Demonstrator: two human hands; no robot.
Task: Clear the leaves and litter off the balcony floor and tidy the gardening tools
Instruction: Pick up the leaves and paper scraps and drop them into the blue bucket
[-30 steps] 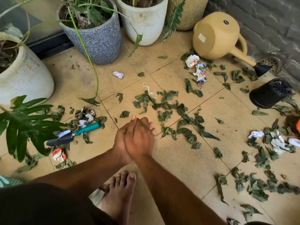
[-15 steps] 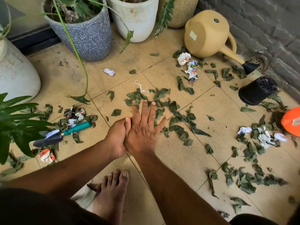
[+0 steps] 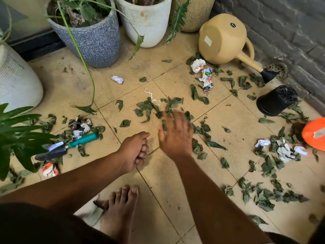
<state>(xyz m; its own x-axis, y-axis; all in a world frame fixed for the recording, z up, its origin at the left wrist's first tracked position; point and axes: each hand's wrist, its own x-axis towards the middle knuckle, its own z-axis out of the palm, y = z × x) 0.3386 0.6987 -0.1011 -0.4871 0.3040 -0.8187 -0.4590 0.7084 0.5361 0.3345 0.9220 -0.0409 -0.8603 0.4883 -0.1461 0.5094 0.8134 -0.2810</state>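
Observation:
Dry green leaves lie scattered over the tan tiled floor, thickest in the middle and at the right. My right hand, blurred, is spread flat with straight fingers over the middle leaves. My left hand hovers beside it with fingers curled, holding nothing I can see. Crumpled paper litter lies near the watering can, at the left and at the right. A teal-handled trowel lies on the floor at the left. A white string lies among the leaves.
A tan watering can lies tipped by the grey brick wall. A black pot lies on its side; an orange object sits at the right edge. Planters: grey, white, large white. My bare foot stands below.
My hands, pressed together before, have separated. The right hand has reached forward and right onto the leaves; the left has stayed back with curled fingers. The view has shifted slightly.

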